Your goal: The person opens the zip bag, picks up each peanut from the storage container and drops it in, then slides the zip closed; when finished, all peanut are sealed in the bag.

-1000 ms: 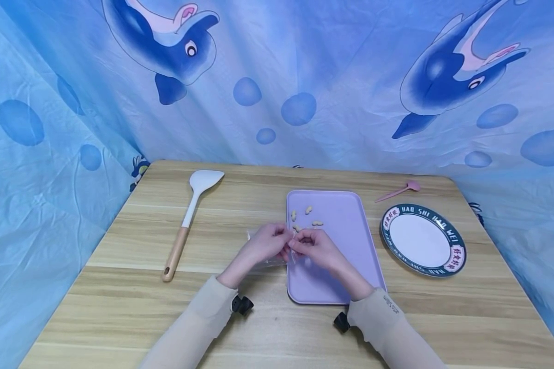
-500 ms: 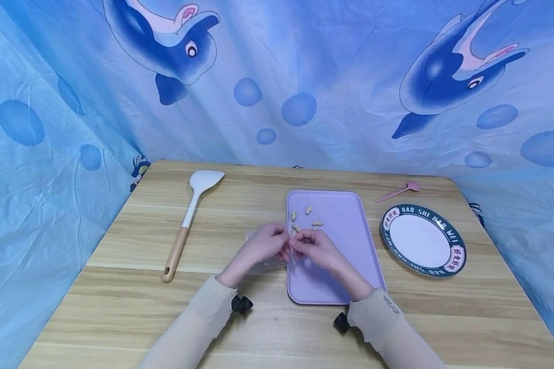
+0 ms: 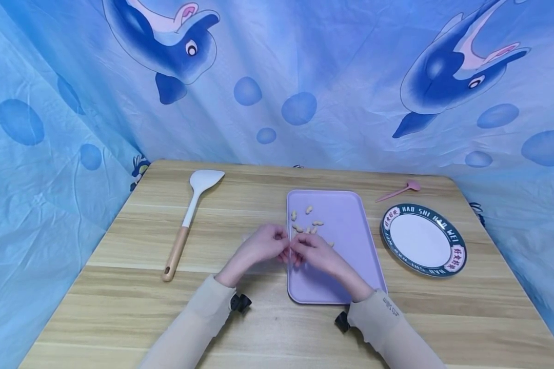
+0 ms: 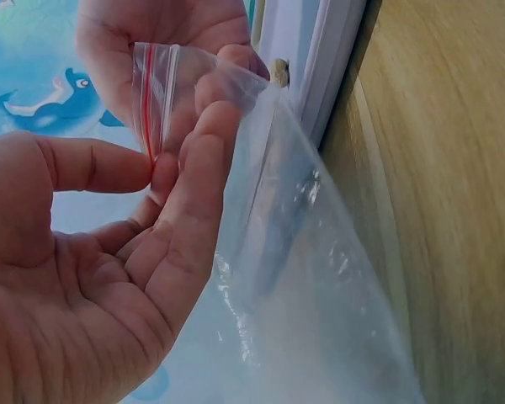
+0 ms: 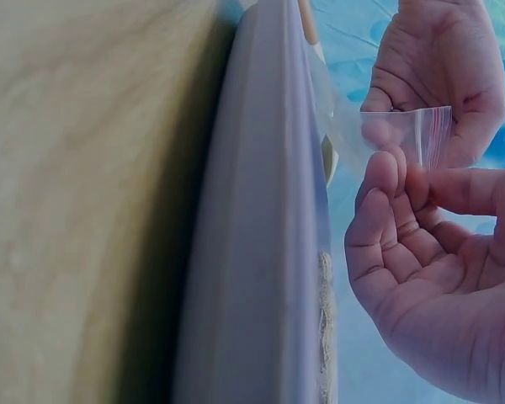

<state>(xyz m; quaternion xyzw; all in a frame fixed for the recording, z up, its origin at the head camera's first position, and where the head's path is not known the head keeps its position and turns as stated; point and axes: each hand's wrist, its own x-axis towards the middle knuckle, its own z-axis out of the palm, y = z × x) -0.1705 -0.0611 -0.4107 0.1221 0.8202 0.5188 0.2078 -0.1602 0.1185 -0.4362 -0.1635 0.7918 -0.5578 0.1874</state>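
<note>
Between my two hands is a clear zip-lock bag (image 4: 278, 236) with a red line along its seal, hard to make out in the head view. My left hand (image 3: 264, 244) pinches the bag's seal edge between thumb and fingers; the rest of the bag hangs below it in the left wrist view. With thumb and fingertips my right hand (image 3: 315, 251) pinches the same edge, close against the left fingertips. Both hands are over the left rim of a purple tray (image 3: 339, 215). Several peanuts (image 3: 317, 223) in their shells lie on the tray, some partly hidden behind my hands.
On the left of the wooden table (image 3: 134, 287) lies a white spatula (image 3: 191, 210) with a wooden handle. Right of the tray are a plate (image 3: 388, 241) with a dark green patterned rim and a small pink spoon (image 3: 413, 185). A blue dolphin curtain (image 3: 332, 66) hangs behind.
My right hand has lowered slightly, and more peanuts show beyond it. Both hands keep pinching the bag at nearly the same place.
</note>
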